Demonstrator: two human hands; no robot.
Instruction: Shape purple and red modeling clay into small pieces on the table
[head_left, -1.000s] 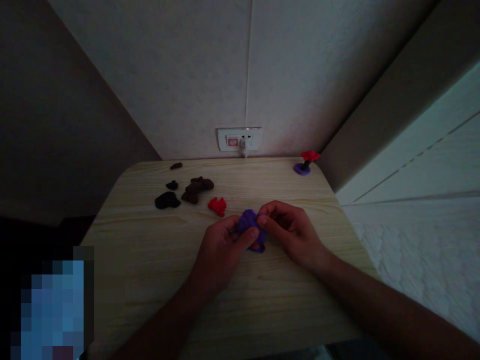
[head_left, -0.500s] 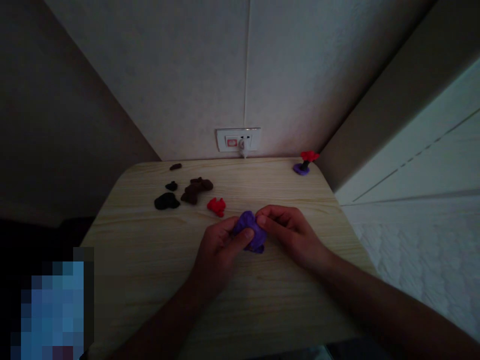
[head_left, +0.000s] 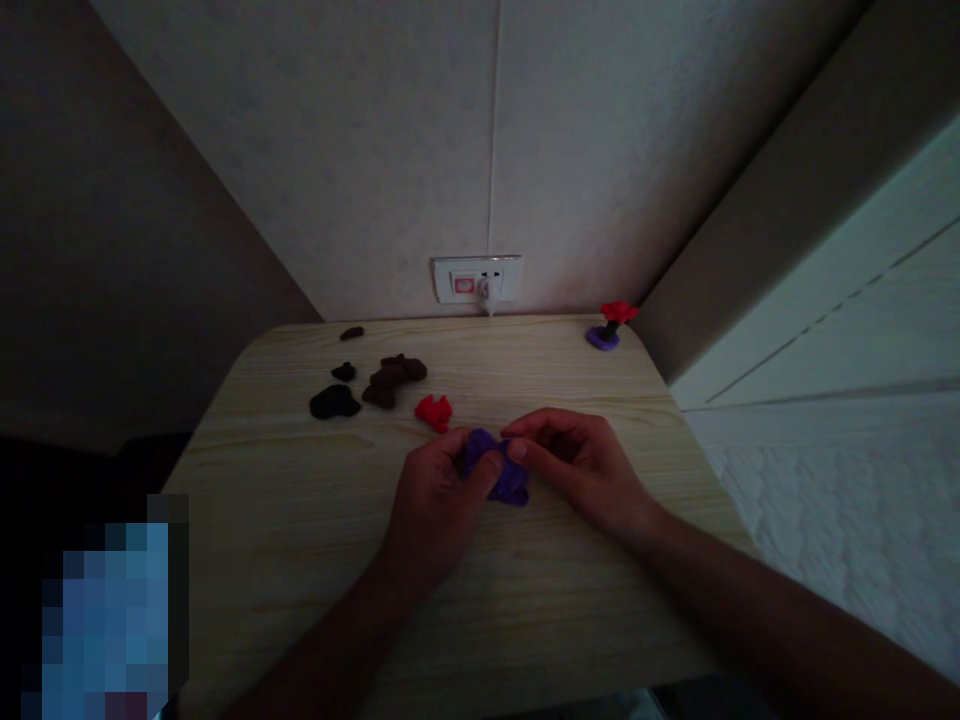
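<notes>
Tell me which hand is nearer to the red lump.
Left. The left hand is just on the near side of the red lump; the right hand is farther off to its right, beyond the purple lump.

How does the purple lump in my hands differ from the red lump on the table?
The purple lump is held between the left hand and right hand, while the red lump rests on the table. The purple lump looks larger, though fingers partly cover it; the red lump is smaller and uncovered. Both have irregular, uneven outlines.
</notes>
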